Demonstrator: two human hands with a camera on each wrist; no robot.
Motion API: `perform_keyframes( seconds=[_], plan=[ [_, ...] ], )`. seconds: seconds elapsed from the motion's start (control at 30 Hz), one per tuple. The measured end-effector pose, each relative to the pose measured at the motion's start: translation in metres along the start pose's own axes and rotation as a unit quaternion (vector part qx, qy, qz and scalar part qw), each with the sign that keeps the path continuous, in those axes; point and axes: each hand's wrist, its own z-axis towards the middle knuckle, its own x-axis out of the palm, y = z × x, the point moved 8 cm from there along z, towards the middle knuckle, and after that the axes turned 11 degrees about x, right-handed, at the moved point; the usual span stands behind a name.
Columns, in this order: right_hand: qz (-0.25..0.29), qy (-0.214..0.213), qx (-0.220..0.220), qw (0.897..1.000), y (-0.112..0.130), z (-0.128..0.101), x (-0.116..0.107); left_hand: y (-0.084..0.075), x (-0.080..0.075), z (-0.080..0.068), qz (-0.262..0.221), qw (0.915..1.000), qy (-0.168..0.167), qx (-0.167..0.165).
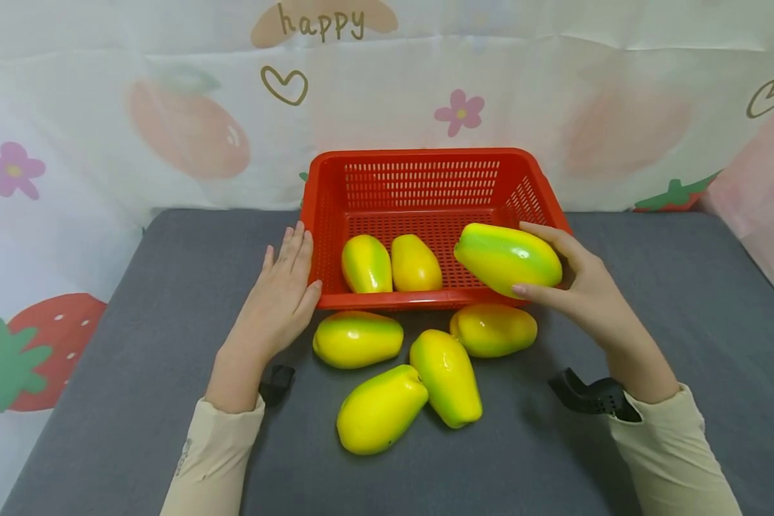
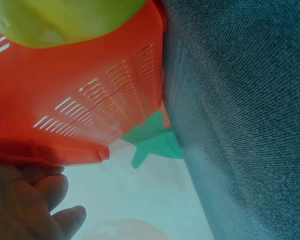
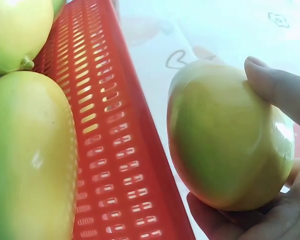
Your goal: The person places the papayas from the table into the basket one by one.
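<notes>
A red plastic basket (image 1: 426, 299) stands on the cloth, with two yellow-green papayas (image 1: 367, 265) inside at its front left. My right hand (image 1: 580, 276) grips another papaya (image 1: 508, 259) between thumb and fingers, above the basket's front right rim. In the right wrist view this held papaya (image 3: 225, 135) is off the cloth, beside the slotted basket wall (image 3: 105, 150). My left hand (image 1: 277, 294) rests against the basket's left side with its fingers straight. The left wrist view shows those fingers (image 2: 50, 192) at the basket rim (image 2: 65, 159).
Several more papayas (image 1: 383, 410) lie on the grey cloth (image 1: 135, 373) in front of the basket, one (image 1: 493, 330) close under its front right rim. A patterned white curtain (image 1: 387, 86) hangs behind. Black cameras (image 1: 587, 394) sit on both wrists.
</notes>
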Motion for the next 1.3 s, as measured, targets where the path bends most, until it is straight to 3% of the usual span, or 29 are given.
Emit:
perform_keyframes(
  seconds=[0.23, 0.53, 0.73, 1.3],
  plan=[
    [-0.018, 0.000, 0.009, 1.000, -0.001, 0.015, 0.006, 0.000, 0.000, -0.001, -0.004, 1.0000, -0.005, 0.004],
    [-0.044, 0.005, 0.057, 0.997, -0.004, 0.038, 0.011, 0.000, 0.000, 0.000, -0.003, 1.0000, -0.003, 0.002],
    [-0.096, 0.014, 0.074, 0.992, -0.007, 0.055, 0.015, 0.000, 0.000, 0.000, -0.006, 1.0000, -0.002, 0.001],
    [-0.168, 0.043, 0.092, 0.981, -0.017, 0.086, 0.023, 0.000, -0.001, 0.000, -0.006, 1.0000, -0.006, 0.004]
  ],
)
